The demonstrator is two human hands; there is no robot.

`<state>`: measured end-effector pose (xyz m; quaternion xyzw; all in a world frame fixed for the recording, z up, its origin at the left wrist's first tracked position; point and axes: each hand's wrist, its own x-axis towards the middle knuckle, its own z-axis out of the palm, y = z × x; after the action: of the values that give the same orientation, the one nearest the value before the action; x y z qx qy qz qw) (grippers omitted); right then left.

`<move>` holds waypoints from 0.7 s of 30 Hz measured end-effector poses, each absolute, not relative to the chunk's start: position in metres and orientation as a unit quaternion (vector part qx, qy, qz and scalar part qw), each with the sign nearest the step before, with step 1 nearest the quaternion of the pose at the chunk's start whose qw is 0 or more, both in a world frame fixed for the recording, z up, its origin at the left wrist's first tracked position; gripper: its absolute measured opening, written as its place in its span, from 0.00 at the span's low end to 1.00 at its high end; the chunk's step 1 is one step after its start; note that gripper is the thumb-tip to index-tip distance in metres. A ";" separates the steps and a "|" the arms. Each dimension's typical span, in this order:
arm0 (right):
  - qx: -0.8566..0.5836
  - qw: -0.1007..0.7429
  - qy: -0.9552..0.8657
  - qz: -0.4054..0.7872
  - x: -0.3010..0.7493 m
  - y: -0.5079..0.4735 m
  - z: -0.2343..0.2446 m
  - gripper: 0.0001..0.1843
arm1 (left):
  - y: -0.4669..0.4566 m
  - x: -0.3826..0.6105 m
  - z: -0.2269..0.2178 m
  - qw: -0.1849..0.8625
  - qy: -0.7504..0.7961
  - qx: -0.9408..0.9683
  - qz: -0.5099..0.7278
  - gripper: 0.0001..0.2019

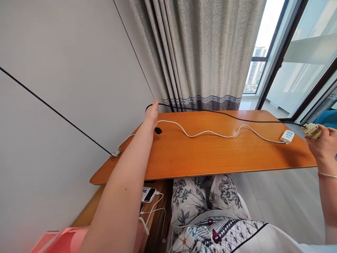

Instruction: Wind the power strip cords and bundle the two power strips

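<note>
My left hand (152,114) is stretched out over the far left part of the table, its fingers closed round a black cable (226,113). The cable loops at that hand and runs right, held above the tabletop. Just below the hand shows a black plug-like end (158,130). Off the table's right end, my right hand (325,140) grips a cream-coloured plug block (311,131), where the black cable ends. Under the cable a white cord (202,133) lies in waves across the wood, joined to a white adapter (287,136) at the right.
The orange wooden table (200,158) spans in front of my lap. A small white plug (116,153) sits by the wall at its left corner. Lower left, a phone (150,195) with white charging cables rests on a lower surface. Grey curtains (210,52) hang behind.
</note>
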<state>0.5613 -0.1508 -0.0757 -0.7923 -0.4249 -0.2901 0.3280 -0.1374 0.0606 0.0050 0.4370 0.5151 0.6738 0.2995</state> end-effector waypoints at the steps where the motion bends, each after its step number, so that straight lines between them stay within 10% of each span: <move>1: -0.798 0.294 -0.445 -0.281 0.565 -0.153 -0.079 0.34 | 0.058 -0.138 0.003 0.313 0.519 0.431 0.668 0.20; 11: -0.802 -0.009 -0.583 -0.125 0.535 -0.156 -0.086 0.30 | 0.031 -0.133 -0.025 0.351 0.613 0.422 0.569 0.13; 21: -0.826 0.024 -0.554 -0.099 0.529 -0.144 -0.084 0.15 | 0.015 -0.132 -0.046 0.355 0.674 0.529 0.373 0.24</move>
<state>0.5292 -0.1438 -0.0838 -0.8264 -0.5537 -0.0993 0.0243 -0.1321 0.0146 -0.0465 0.5294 0.6742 0.3730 0.3552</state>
